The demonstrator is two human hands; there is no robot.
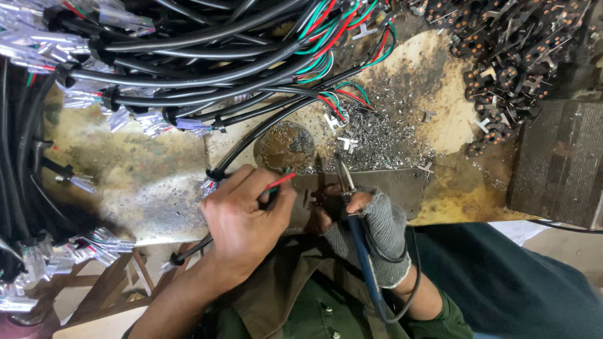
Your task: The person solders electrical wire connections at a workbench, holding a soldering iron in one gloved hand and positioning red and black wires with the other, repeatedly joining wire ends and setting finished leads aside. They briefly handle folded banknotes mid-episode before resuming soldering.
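Brightness: even, soft daylight, fairly bright on the worn bench top (151, 182).
Glare: pale sheen on the bench's bare patch; small glints on the metal shavings (383, 141) and the clear wire sleeves (38, 44).
Shadows: soft and short, darkest under the black cable bundle (188, 69) at left.
Sharpness: centre crisp; the left hand (242, 220) is sharp.
Edges: wide-angle bending, slight softening in the corners.

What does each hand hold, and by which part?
Left hand: a red wire, pinched near its end. Right hand: a soldering iron, gripped by its blue handle.
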